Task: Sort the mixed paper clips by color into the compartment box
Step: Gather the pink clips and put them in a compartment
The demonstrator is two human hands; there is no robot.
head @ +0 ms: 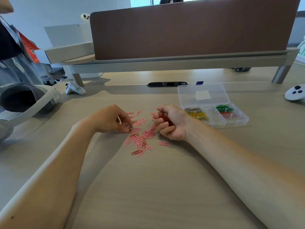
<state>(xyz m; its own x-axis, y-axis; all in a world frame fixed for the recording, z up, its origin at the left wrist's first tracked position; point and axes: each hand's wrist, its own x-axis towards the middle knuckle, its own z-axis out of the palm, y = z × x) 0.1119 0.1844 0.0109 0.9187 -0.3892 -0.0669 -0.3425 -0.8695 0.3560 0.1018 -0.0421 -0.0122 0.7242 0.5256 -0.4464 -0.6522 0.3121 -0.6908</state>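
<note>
1. Paper clips (140, 138), thin wire loops that are nearly all pink with a few darker red ones mixed in, lie loose on the counter (148, 187) between our hands.
2. Our left hand (110, 119) rests at the heap's left edge. Its thumb and forefinger tips pinch what looks like a single reddish clip (129, 129), though it is too small for us to be sure.
3. Our right hand (171, 123) sits at the heap's right edge, fingers curled tight round a bunch of red clips (165, 119).
4. Just right of that hand stands the compartment box (234, 122), clear plastic, its lid (203, 95) laid open behind it.
5. Inside we see silver clips (193, 109) at the back left and yellow clips (197, 114) just in front of them. Green clips (222, 106) sit at the back right, with sorted red clips (227, 113) next to them.
</note>
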